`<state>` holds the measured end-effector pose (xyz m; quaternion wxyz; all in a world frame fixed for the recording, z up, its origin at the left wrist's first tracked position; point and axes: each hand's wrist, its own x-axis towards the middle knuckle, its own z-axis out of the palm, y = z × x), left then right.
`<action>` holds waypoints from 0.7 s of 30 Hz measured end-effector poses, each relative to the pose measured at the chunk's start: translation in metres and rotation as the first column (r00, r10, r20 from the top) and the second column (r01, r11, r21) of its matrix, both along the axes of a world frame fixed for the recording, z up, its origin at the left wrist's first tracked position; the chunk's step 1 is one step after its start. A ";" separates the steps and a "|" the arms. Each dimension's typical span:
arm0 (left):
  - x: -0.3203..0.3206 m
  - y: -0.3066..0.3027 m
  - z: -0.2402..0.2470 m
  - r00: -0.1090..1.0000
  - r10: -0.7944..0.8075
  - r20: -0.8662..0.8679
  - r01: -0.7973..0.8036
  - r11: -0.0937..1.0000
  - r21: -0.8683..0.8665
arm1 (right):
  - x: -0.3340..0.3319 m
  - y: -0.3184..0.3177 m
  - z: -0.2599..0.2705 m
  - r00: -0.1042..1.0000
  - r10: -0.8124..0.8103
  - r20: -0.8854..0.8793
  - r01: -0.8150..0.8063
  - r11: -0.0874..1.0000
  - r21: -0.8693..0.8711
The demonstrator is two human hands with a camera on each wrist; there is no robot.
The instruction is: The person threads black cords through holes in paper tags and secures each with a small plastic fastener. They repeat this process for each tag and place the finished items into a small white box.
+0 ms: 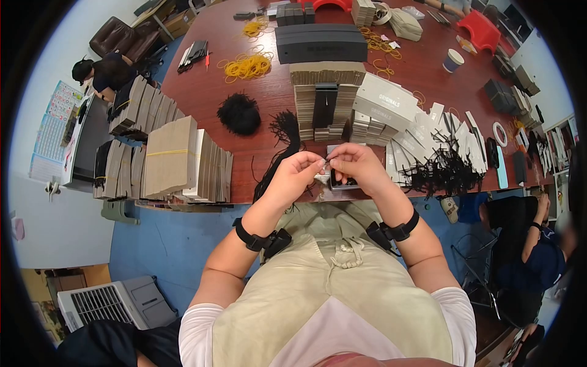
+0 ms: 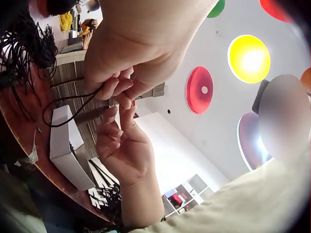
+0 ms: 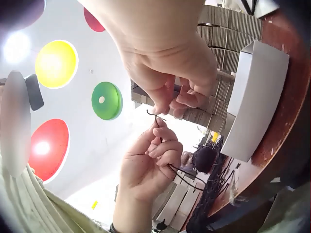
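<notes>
Both hands meet at the table's near edge, fingertips close together, over a thin black cord (image 3: 155, 117). My left hand (image 1: 296, 174) pinches the cord between thumb and forefinger; its short end sticks up past the fingertips in the right wrist view. A loop of the cord (image 2: 53, 119) hangs from this hand in the left wrist view. Thumb and forefinger of my right hand (image 1: 358, 168) close on the cord's short end. Below the hands sits a small open white box (image 2: 68, 145) with dark contents, partly hidden in the head view.
A bundle of black cords (image 1: 281, 140) lies left of the hands, a heap of cords (image 1: 443, 162) right. Stacked grey cardboard (image 1: 302, 92) rises ahead, with more cardboard stacks (image 1: 171, 159) at left. Yellow rubber bands (image 1: 247, 66) and a paper cup (image 1: 452, 60) lie farther back.
</notes>
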<state>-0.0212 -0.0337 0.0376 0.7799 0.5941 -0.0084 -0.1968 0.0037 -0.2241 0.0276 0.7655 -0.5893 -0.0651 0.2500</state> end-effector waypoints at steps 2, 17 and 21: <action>0.000 0.002 -0.002 1.000 -0.002 0.002 0.002 1.000 -0.002 | -0.002 0.002 0.007 0.992 -0.064 0.113 0.075 0.992 -0.097; 0.000 0.003 -0.008 0.999 -0.032 0.020 0.032 0.999 0.042 | 0.001 0.007 0.006 0.960 -0.035 0.279 0.058 0.995 -0.076; -0.002 0.004 -0.006 0.995 -0.092 0.040 0.093 0.996 -0.012 | 0.003 0.008 -0.013 0.988 0.152 -0.032 -0.109 0.826 0.553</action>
